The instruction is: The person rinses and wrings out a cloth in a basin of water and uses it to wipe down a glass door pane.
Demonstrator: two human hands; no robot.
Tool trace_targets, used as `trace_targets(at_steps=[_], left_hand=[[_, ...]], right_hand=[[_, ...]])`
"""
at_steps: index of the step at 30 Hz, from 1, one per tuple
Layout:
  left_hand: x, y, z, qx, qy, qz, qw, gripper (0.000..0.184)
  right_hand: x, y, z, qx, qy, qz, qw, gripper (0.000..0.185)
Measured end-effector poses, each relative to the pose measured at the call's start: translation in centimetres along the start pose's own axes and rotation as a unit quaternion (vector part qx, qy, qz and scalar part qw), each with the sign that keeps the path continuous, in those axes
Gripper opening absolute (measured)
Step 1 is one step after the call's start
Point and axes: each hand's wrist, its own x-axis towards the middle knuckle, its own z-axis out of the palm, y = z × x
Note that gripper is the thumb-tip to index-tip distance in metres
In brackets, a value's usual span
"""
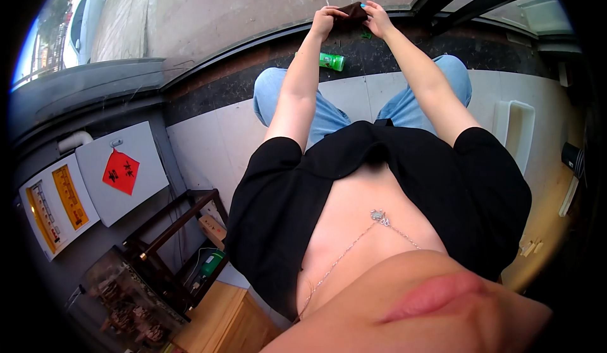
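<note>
Left hand and right hand both pinching a dark brown cloth, stretched between them high in my view, its folds unreadable to me, green canister partly hidden by the left forearm, small green scrap I cannot identify, white car cut off.

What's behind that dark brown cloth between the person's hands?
Past the edges of the dark brown cloth, paved ground shows beyond, and a small green thing peeks out below its right side. Whatever is directly behind the cloth is covered.
</note>
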Motion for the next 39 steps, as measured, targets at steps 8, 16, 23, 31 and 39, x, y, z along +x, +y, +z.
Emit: trace_targets(at_steps=[8, 16, 23, 31, 39], left_hand=[[1.1, 0.5, 2.8, 0.122, -0.027, 0.08, 0.989, 0.029], [2.0, 0.8, 2.5, -0.105, 0.242, -0.066, 0.962, 0.031], [2.1, 8.1, 1.5, -0.343, 0.33, -0.015, 0.879, 0.104], [5.8, 5.4, -3.7, -0.357, 0.131, -0.033, 0.924, 0.121], [5.7, 5.7, -2.9, -0.385, 0.181, -0.049, 0.904, 0.116]], right_hand=[[-0.1, 0.4, 1.2, 0.127, -0.11, 0.165, 0.972, 0.033], [0.3, -0.5, 2.3, 0.006, 0.256, -0.188, 0.948, 0.024], [2.8, -1.3, 3.5, -0.293, 0.345, -0.356, 0.817, 0.032], [4.8, 3.0, 7.5, -0.404, 0.261, -0.269, 0.834, 0.029], [7.7, 0.5, 1.6, -0.211, 0.323, -0.279, 0.879, 0.027]])
